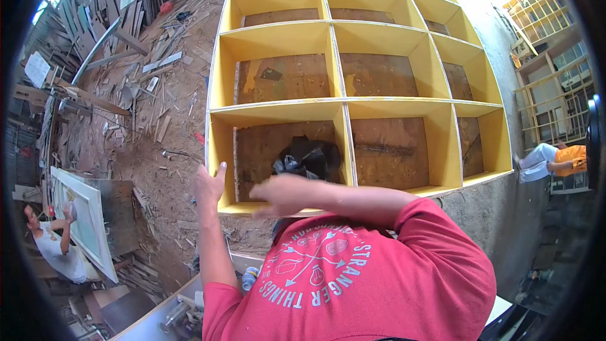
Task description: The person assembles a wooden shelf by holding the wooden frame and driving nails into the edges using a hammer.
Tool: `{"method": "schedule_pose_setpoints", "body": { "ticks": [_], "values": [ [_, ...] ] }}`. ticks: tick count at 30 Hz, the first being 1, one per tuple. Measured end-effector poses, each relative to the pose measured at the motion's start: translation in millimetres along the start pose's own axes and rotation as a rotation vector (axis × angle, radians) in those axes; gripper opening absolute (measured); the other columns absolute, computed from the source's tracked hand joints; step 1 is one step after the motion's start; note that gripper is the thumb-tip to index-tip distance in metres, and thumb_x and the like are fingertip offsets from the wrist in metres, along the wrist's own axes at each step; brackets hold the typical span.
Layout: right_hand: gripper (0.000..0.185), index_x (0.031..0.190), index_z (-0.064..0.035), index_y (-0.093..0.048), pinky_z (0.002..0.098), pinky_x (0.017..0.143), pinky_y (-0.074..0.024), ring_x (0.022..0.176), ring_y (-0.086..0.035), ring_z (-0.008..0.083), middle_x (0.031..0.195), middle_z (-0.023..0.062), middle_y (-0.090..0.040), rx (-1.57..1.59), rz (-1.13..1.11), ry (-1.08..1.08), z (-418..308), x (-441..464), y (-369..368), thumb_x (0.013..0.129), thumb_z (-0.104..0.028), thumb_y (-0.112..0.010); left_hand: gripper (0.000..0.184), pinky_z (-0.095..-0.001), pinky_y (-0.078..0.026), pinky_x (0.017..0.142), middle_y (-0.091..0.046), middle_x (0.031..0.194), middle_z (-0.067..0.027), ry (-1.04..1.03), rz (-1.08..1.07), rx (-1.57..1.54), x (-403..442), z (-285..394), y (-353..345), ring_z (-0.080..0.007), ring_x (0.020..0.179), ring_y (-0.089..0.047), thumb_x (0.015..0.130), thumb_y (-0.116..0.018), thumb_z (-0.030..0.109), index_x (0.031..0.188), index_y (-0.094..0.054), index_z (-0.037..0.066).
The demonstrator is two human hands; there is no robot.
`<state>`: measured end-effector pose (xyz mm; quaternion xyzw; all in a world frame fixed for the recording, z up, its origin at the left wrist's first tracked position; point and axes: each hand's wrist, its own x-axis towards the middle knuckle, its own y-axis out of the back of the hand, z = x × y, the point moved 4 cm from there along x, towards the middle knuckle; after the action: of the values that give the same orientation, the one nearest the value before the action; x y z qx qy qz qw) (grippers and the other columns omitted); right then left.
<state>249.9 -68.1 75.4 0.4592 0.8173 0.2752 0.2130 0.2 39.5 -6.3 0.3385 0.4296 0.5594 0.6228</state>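
- One red T-shirt (353, 271) with pale "STRANGER THINGS" lettering covers the wearer's torso, just short of the yellow compartment unit (402, 101), which is the landmark for every place below.
- Left hand (209, 188): at the unit's near left corner, thumb raised apart from the fingers beside the side panel; the fingers are partly hidden, so I cannot tell whether it grips anything.
- Right hand (284, 196): reaches leftward across the unit's near edge, fingers pointing toward the left hand; whether its palm is empty or closed on something, I cannot tell.
- The unit itself fills the space directly ahead of both hands, its rectangular compartments facing up, with yellow dividers and stained brown bottom panels.
- Crumpled black plastic bag (307, 158): inside the unit's near left compartment, just beyond the right hand.
- Dirt floor strewn with wood scraps (167, 127): along the unit's left side.
- Person in a white shirt (60, 249): well left of the unit, one hand at a pale framed panel (82, 215).
- Person in an orange top (570, 159): right of the unit, well apart from it.
- Yellow lattice frames (555, 110): also right of the unit.
- Leaning boards (120, 6): beyond the unit's left side, farther back.
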Motion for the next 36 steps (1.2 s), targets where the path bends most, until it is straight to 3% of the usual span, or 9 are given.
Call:
{"method": "schedule_pose_setpoints", "body": {
  "ticks": [5,6,9,14,21,26,29,32,36],
  "values": [
    [0.029,0.109,-0.0035,-0.076,0.041,0.089,-0.0586,0.098,-0.075,0.0342,0.104,0.0184,-0.077,0.007,0.555,-0.201,51,-47,98,0.102,-0.03,-0.066,0.062,-0.0571,-0.055,0.094,-0.073,0.11,-0.0349,0.076,-0.037,0.011,-11,13,6,-0.0503,0.109,-0.071,0.095,-0.073,0.053,0.112,-0.069,-0.006],
    [0.031,0.102,-0.001,-0.074,0.052,0.086,-0.0566,0.097,-0.072,0.0444,0.103,0.0268,-0.073,-0.03,0.637,-0.425,67,-65,122,0.101,-0.029,-0.06,0.061,-0.0574,-0.055,0.094,-0.073,0.109,-0.035,0.063,-0.026,0.028,-8,10,7,-0.0504,0.107,-0.071,0.094,-0.073,0.052,0.111,-0.069,-0.007],
    [0.024,0.095,0.0018,-0.07,0.0532,0.075,-0.0538,0.085,-0.069,0.0482,0.092,0.0298,-0.069,-0.298,0.452,-0.679,150,-129,141,0.095,-0.02,-0.06,0.059,-0.0581,-0.056,0.091,-0.073,0.104,-0.0355,0.04,0.01,0.056,2,-4,-1,-0.0511,0.103,-0.072,0.094,-0.074,0.05,0.106,-0.07,-0.008],
    [0.064,0.138,-0.0049,-0.068,0.047,0.109,-0.0546,0.129,-0.065,0.0421,0.141,0.0226,-0.068,-0.507,-0.051,-0.901,391,-226,-4,0.079,-0.022,-0.084,0.058,-0.0579,-0.057,0.087,-0.073,0.097,-0.0364,0.02,0.018,0.053,3,-1,0,-0.052,0.097,-0.073,0.094,-0.075,0.048,0.097,-0.07,-0.009],
    [0.048,0.131,-0.0085,-0.069,0.0519,0.099,-0.0559,0.116,-0.07,0.0443,0.121,0.0244,-0.074,-0.367,0.025,-0.923,361,-247,18,0.089,-0.028,-0.077,0.057,-0.058,-0.057,0.086,-0.073,0.097,-0.0359,0.018,0.034,-0.017,6,-16,-10,-0.0523,0.096,-0.073,0.093,-0.076,0.047,0.097,-0.07,-0.01],
    [0.044,0.129,-0.0041,-0.065,0.0535,0.089,-0.0568,0.108,-0.073,0.0422,0.107,0.0288,-0.074,-0.306,0.174,-1.119,211,-270,79,0.095,-0.031,-0.075,0.054,-0.0572,-0.058,0.085,-0.073,0.096,-0.0355,0.036,0.03,0.012,0,-3,0,-0.0521,0.095,-0.073,0.094,-0.076,0.044,0.097,-0.07,-0.01],
    [0.034,0.126,-0.0056,-0.062,0.057,0.079,-0.0541,0.095,-0.073,0.0444,0.094,0.0273,-0.072,0.039,0.407,-1.005,135,-256,102,0.103,-0.03,-0.068,0.051,-0.0575,-0.057,0.084,-0.074,0.095,-0.0347,0.036,0.041,0.011,5,-4,-5,-0.052,0.095,-0.073,0.096,-0.075,0.041,0.097,-0.071,-0.009],
    [0.028,0.12,-0.0047,-0.061,0.0544,0.072,-0.0518,0.077,-0.07,0.0427,0.081,0.0241,-0.067,-0.085,0.772,-0.659,95,-217,110,0.108,-0.029,-0.063,0.05,-0.058,-0.057,0.084,-0.073,0.094,-0.0347,0.039,0.025,0.024,0,4,1,-0.0523,0.094,-0.073,0.097,-0.075,0.041,0.097,-0.071,-0.009],
    [0.021,0.122,-0.0058,-0.058,0.0503,0.066,-0.0512,0.072,-0.068,0.0442,0.078,0.0215,-0.065,-0.421,0.724,-0.631,113,-189,108,0.11,-0.023,-0.059,0.049,-0.0582,-0.056,0.083,-0.073,0.094,-0.0353,0.028,0.042,0.042,4,-4,-4,-0.0526,0.094,-0.072,0.098,-0.074,0.04,0.095,-0.071,-0.008]
  ]
}}
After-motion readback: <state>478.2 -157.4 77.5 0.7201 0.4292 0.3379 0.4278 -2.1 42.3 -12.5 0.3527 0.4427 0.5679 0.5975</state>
